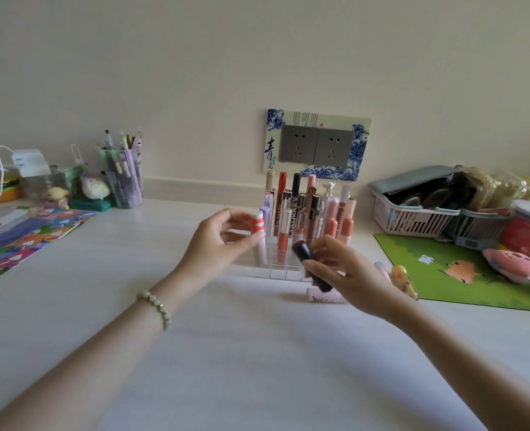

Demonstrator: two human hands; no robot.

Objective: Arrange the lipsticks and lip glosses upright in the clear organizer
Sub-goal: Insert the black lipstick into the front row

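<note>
The clear organizer [277, 272] stands mid-table against the wall, with several lipsticks and lip glosses [301, 213] upright in its rear slots. My left hand [223, 244] pinches a red-and-white striped lip balm [256, 223] upright over the organizer's front left corner, beside a lilac tube [265, 217]. Tilted in front of the organizer's right side is a dark lipstick [311, 265], gripped by my right hand [347, 272]. A pale pink tube [322, 296] lies flat on the table under that hand. A yellow tube [405, 281] and another pink tube [381, 270] lie to its right.
A pen cup [123, 178] and small toys stand back left, with a colourful sheet [24, 237] in front. On the right are a green mat [462, 272], a pink plush [512, 264], a pink basket [413, 217] and a red jar [528, 234]. A wall socket [316, 146] sits behind the organizer.
</note>
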